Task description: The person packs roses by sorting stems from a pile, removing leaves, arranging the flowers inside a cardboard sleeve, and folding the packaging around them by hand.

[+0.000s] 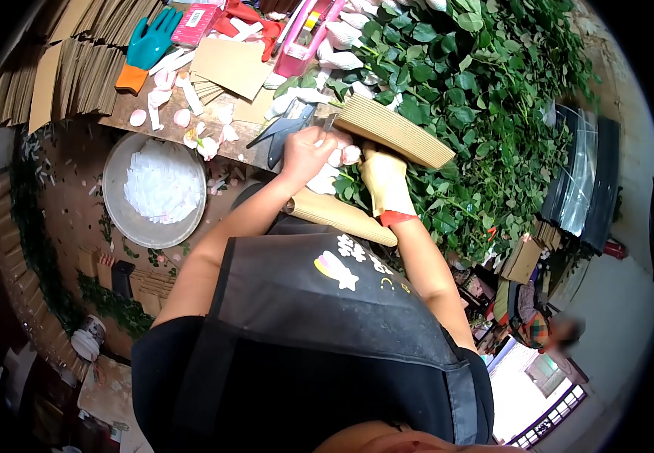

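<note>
My bare left hand (308,157) is closed in a pinch at the bench edge, beside pale pink rose heads (350,155); what its fingers hold is too hidden to name. A yellow glove covers my right hand (385,181), whose curled fingers reach under the lower edge of a tilted corrugated cardboard sheet (395,130). What that hand grips is hidden. Another curved piece of corrugated cardboard (346,217) lies against my apron, below both hands. Just left of my left hand is a dark grey tool (285,134), its kind unclear.
Leafy green stems (485,113) heap to the right. Cardboard stacks (78,79), a teal-and-orange glove (152,41) and a pink tape dispenser (308,38) lie along the back. A bucket (112,215) of white strips stands lower left. Another person (530,321) is far right.
</note>
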The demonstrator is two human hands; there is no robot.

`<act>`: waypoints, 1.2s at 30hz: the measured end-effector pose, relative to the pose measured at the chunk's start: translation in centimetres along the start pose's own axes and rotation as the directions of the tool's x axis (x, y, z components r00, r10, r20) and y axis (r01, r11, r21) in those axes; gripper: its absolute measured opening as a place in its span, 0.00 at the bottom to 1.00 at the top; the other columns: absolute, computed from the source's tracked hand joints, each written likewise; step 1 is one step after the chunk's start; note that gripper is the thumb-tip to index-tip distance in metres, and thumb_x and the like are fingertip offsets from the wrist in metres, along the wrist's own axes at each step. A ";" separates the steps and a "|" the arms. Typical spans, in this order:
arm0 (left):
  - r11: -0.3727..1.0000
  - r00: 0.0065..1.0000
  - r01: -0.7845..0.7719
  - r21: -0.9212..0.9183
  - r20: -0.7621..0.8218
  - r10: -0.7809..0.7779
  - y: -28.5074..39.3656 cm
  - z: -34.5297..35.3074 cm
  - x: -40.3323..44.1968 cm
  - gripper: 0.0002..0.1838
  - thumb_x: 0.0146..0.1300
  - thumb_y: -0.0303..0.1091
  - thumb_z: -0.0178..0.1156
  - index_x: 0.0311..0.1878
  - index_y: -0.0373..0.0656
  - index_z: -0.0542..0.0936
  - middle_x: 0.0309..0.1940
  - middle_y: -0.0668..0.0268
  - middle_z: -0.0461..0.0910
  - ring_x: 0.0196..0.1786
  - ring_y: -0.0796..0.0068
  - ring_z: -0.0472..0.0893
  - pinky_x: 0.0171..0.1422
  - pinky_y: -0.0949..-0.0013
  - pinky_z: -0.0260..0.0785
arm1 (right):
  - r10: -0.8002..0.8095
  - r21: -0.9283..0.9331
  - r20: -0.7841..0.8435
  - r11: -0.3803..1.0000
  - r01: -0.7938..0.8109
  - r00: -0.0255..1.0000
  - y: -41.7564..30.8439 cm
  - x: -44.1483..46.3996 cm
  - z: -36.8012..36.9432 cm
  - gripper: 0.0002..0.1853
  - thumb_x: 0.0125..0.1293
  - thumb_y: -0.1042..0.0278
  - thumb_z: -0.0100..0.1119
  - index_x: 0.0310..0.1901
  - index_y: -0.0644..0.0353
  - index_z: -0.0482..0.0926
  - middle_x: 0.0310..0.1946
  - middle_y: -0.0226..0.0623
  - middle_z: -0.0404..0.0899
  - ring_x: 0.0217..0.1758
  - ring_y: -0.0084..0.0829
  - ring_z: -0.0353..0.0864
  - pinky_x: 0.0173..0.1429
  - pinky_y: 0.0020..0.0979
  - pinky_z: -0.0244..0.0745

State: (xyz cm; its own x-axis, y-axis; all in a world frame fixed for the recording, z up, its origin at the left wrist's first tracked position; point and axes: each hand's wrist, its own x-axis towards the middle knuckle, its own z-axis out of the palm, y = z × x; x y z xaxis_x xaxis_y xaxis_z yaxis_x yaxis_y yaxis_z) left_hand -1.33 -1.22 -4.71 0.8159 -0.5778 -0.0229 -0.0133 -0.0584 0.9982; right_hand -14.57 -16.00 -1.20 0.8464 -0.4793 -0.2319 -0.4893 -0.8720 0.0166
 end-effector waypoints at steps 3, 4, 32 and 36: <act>0.993 0.978 -0.063 -0.098 -0.202 0.042 0.2 -2.4 1.2 0.12 0.69 0.22 0.61 0.27 0.38 0.77 0.22 0.70 0.73 0.28 0.83 0.71 0.34 0.70 0.68 | -0.017 0.021 -0.039 1.000 0.018 0.999 -0.1 0.2 -0.2 0.23 0.69 0.52 0.66 0.59 0.57 0.83 0.57 0.54 0.84 0.60 0.56 0.83 0.66 0.53 0.78; 0.968 0.959 -0.040 -0.248 -0.283 -0.033 3.9 -3.6 1.9 0.12 0.69 0.23 0.62 0.27 0.37 0.76 0.25 0.67 0.76 0.31 0.82 0.73 0.38 0.70 0.69 | -0.014 0.030 -0.051 0.999 0.016 0.999 -0.3 0.0 -0.5 0.22 0.70 0.53 0.65 0.59 0.58 0.83 0.55 0.55 0.85 0.59 0.56 0.84 0.65 0.53 0.78; 0.996 0.997 0.003 -0.090 -0.083 -0.010 -0.9 -8.0 0.5 0.08 0.67 0.26 0.64 0.30 0.38 0.81 0.31 0.67 0.84 0.36 0.76 0.81 0.47 0.70 0.75 | -0.020 0.246 0.243 0.968 -0.042 0.970 -0.5 -1.1 -4.9 0.31 0.71 0.40 0.65 0.61 0.61 0.80 0.43 0.56 0.88 0.49 0.54 0.89 0.55 0.50 0.82; 0.890 0.893 0.185 0.417 0.306 -0.329 1.2 -8.9 -0.5 0.14 0.66 0.37 0.71 0.32 0.39 0.77 0.35 0.58 0.87 0.39 0.73 0.86 0.46 0.68 0.77 | -0.040 0.295 0.317 0.954 -0.059 0.947 -0.7 -1.5 -5.6 0.41 0.60 0.39 0.76 0.65 0.64 0.78 0.44 0.56 0.88 0.52 0.53 0.88 0.56 0.46 0.81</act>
State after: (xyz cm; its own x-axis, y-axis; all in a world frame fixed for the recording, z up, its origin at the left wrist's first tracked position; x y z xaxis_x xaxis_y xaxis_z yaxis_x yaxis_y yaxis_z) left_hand 3.37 6.27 -2.97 0.5562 -0.7462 -0.3659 -0.1022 -0.4983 0.8610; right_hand -14.31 -15.27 4.55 0.7548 -0.3877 -0.5291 -0.5782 -0.7742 -0.2574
